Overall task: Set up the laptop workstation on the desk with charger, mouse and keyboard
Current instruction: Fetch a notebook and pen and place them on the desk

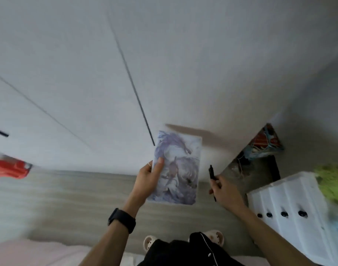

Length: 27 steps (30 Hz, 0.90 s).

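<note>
The floor (58, 198) is pale wood with grey stripes. Big white cupboard doors (68, 73) stand along it, with a thin dark line (133, 87) between two of them. On the right is a white set of drawers (291, 196) with small black knobs (283, 214). Something green and fluffy (333, 183) sits on top of it, too blurry to name. Behind the drawers, bright red and blue things (266, 143) lean in a corner. A red thing (8, 167) shows at the left edge, also blurry. Something soft and pink (30, 254) lies at the bottom left.

I cannot tell where the laptop, charger, mouse or keyboard are.

The left hand (147, 181) holds a picture card (179, 166) by its left edge. The thumb (160, 162) lies flat on the front and the other fingers go behind. The card has a pale blue and purple drawing and stands up in the air in front of the doors. One finger has a ring (149, 164).

The right hand (224, 191) has its fingers curled round a black pen (212, 173). The pen points up, and its other end sticks out below the hand.

Both arms reach forward, bare, with the hands near each other but not touching. The left wrist wears a black watch (122, 219). Below are dark clothes (183, 252) and two pale slippers (150, 242) on the floor.
</note>
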Motion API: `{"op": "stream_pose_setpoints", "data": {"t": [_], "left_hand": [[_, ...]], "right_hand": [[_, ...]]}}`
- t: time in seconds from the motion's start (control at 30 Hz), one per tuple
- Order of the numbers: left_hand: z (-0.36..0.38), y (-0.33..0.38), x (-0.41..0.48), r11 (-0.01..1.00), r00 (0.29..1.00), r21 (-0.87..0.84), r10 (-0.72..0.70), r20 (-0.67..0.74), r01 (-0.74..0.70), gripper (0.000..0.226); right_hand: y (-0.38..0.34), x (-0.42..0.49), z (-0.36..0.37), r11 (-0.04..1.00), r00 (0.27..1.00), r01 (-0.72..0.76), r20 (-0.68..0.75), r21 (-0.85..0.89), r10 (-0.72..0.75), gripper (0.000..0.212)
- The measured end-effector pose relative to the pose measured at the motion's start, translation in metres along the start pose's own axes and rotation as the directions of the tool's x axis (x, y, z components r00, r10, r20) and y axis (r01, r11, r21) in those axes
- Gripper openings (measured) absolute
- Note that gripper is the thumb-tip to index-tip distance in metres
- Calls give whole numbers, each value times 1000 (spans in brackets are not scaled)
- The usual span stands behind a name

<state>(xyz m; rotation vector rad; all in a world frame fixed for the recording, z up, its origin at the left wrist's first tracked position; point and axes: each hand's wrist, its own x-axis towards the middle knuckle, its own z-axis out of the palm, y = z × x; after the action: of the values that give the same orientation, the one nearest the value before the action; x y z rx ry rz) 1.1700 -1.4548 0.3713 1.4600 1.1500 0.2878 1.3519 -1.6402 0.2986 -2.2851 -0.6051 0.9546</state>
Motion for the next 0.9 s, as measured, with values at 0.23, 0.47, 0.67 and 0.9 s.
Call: {"op": "stream_pose_setpoints", "data": {"t": [0.23,0.47,0.67,0.9], "left_hand": [[-219,-66,-45,938,892,-344,-117,-437,-45,61],[-372,-96,-100,796,727,-556,-231,-646,-241,53],[-483,-125,-131,696,569,-589,-309,-762,-411,54],[-584,-148,-134,712,299,-511,-414,-860,-482,52]], "right_hand": [[-196,-23,154,960,940,279,204,-3,-273,16],[-390,-72,298,824,756,566,388,15,-527,22],[-508,-111,411,743,574,648,535,166,-620,28],[-602,-134,527,724,381,594,670,350,-637,21]]}}
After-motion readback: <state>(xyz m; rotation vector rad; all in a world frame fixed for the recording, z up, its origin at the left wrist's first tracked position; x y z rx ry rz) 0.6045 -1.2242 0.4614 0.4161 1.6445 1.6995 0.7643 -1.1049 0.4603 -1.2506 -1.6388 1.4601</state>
